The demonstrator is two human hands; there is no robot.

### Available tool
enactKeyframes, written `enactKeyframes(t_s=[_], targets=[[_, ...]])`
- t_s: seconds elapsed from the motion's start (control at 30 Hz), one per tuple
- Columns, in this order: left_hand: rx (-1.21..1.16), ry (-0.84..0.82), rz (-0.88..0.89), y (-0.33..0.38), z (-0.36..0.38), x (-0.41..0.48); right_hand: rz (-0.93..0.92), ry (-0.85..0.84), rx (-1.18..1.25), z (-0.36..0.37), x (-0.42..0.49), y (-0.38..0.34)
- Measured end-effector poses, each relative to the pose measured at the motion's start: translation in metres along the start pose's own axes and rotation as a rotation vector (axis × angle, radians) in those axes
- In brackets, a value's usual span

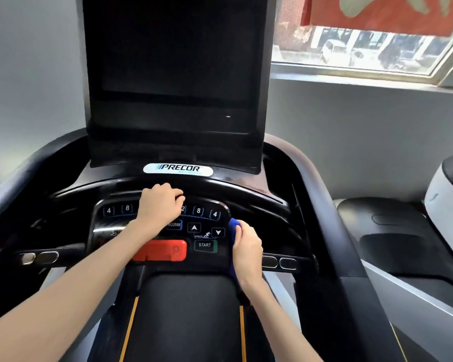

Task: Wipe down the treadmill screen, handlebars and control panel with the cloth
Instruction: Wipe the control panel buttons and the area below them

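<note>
On your far left, the short black handlebar with silver oval sensor plates (39, 257) is bare of any cloth. Your left grip (160, 205) lies knuckles-up at the top of the glossy black control panel with numbered keys (204, 226), its fingers curled over the curved black crossbar (233, 188) and holding no cloth; it looks like a brace. Above it stands the tall dark treadmill screen (173, 61), switched off.

Below your left wrist is the wide red stop button (160, 250), and beside that the green-edged START key (205, 245). At the panel's right edge, your right grip (246, 249) is closed round the bunched blue cloth (233, 227), whose top pokes out above your thumb, against the panel's rim.

You appear to be on the control-panel step. Next, I'd judge, spread the cloth flatter and sweep leftwards across the keys with light pressure, so START isn't triggered. The matching right handlebar (279, 262) waits just beyond.
</note>
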State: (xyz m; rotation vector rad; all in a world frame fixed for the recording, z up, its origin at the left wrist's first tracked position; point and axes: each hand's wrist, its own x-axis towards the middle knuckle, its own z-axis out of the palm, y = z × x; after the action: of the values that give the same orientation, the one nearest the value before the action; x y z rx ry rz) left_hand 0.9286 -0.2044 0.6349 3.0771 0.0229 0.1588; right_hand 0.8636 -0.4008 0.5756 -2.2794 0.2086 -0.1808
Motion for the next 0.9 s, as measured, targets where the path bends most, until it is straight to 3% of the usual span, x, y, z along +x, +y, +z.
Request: enactKeyframes(t_s=[0.1, 0.2, 0.3, 0.47, 0.6, 0.7, 0.77, 0.9], targets=[[-0.018, -0.057, 0.080, -0.011, 0.000, -0.002, -0.124, -0.006, -0.167, 0.006, -0.032, 0.006], [-0.172, -0.093, 0.092, -0.031, -0.009, 0.001, -0.076, 0.056, -0.101, 0.013, -0.053, 0.011], [-0.255, -0.013, 0.102, -0.054, -0.020, -0.011, -0.022, 0.164, -0.055, 0.024, -0.068, 0.009], [-0.251, 0.068, 0.205, -0.105, -0.005, -0.067, 0.231, 0.377, 0.213, 0.035, -0.082, -0.005], [-0.281, 0.043, 0.110, -0.145, 0.006, -0.094, 0.398, 0.464, 0.371, 0.060, -0.102, -0.013], [-0.312, 0.011, 0.025, -0.168, 0.011, -0.106, 0.520, 0.438, 0.498, 0.086, -0.105, -0.027], [-0.318, -0.042, 0.010, -0.180, 0.013, -0.112, 0.508, 0.429, 0.540, 0.107, -0.107, -0.049], [-0.366, -0.143, -0.009, -0.203, 0.019, -0.127, 0.554, 0.261, 0.660, 0.149, -0.123, -0.079]])
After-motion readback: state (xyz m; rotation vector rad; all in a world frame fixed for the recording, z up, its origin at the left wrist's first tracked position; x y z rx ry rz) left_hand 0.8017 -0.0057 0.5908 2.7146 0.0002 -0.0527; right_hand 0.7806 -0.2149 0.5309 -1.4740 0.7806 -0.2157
